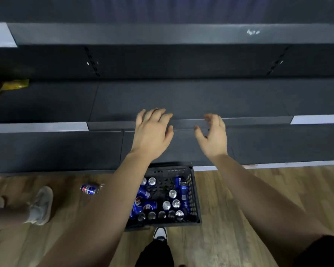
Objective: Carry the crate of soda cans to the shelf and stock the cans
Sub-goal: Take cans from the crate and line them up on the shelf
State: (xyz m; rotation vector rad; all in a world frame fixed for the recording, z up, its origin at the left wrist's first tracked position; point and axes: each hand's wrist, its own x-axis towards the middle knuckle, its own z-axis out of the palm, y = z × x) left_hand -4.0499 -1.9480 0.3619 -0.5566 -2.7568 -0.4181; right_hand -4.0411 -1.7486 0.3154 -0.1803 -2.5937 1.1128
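A black plastic crate (194, 199) stands on the wooden floor against the foot of the dark shelf unit. Several blue soda cans (166, 206) are in it, some upright, some lying on their sides. One more blue can (89, 189) lies on the floor to the crate's left. Both my arms reach forward over the crate. My left hand (151, 132) and my right hand (213, 134) hover at the front edge of the middle shelf (229, 99), fingers loosely spread, holding nothing.
A lower shelf (56, 149) juts out below the middle one, and an upper shelf edge (162, 33) runs above. A yellow and red snack bag (6, 86) lies at the far left. Another person's shoes (41, 205) stand on the floor at left. My own shoe (159, 234) is behind the crate.
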